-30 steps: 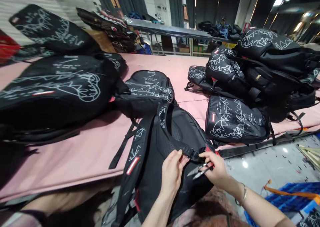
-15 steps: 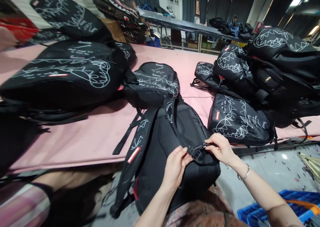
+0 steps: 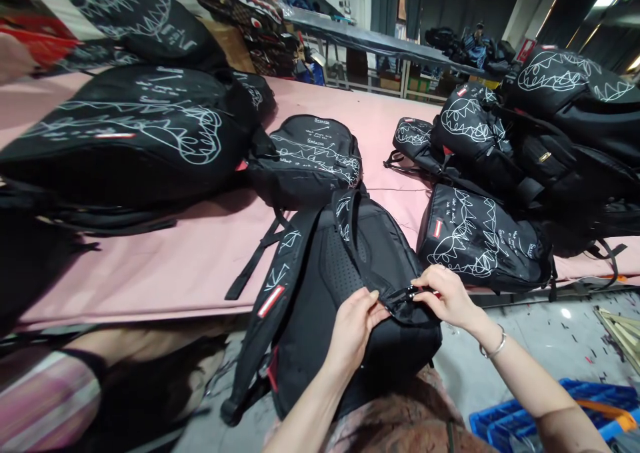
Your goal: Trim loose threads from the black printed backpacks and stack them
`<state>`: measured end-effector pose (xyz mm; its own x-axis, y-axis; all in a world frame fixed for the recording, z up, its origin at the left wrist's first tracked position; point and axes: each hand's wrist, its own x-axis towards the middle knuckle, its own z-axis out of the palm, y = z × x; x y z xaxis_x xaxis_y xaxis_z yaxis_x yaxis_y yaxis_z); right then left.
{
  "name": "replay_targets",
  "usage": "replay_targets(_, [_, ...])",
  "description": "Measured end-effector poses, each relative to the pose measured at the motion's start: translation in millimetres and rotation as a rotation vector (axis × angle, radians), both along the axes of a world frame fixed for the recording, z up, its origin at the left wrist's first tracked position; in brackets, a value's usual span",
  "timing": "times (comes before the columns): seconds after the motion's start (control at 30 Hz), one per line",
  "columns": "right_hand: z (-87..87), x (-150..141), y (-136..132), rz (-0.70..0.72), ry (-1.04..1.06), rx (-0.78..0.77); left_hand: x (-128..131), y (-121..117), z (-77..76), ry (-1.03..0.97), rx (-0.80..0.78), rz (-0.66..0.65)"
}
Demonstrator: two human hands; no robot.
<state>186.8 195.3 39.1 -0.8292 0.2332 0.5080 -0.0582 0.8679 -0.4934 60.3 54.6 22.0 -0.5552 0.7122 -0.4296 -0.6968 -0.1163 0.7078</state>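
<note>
A black backpack leans back-panel up between my lap and the table edge, straps facing me. My left hand pinches the lower end of its right shoulder strap, thumb on top. Just to the right, my right hand has thumb and fingers closed on a small dark piece with shiny spots, held against the strap end; its kind is not clear. The other shoulder strap, with white scribbles and a red-and-white label, hangs down on the left.
Several black backpacks with white line drawings lie on the pink table: a large one left, one behind, another right. A blue crate stands on the floor at lower right. Another person's striped clothing shows at lower left.
The camera view has shifted slightly. Both hands keep the same pinched grips at the strap end, with almost no movement relative to the backpack.
</note>
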Motion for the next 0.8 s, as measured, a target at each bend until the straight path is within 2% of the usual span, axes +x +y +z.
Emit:
replay_targets(0.17, [-6.7,-2.8,-4.8,-0.009,0.006,-0.048,0.1,1.0,-1.7,0.006,-0.008,0.004])
replay_targets(0.33, [-20.0,-5.2,-11.0,-0.112,0.083,-0.43,0.6,1.7,-2.0,0.021,-0.01,-0.014])
replay_targets(0.4, [-21.2,-3.9,-8.8,-0.129,0.117,-0.478,0.3,1.8,-1.7,0.025,-0.011,-0.017])
replay_targets(0.6, [-11.2,3.9,3.5,-0.011,0.035,-0.125,0.6,2.3,0.9,0.016,-0.014,0.006])
replay_targets(0.8, [-7.3,2.2,0.9,0.003,0.029,-0.006,4.1,3.0,1.0,0.038,-0.029,-0.003])
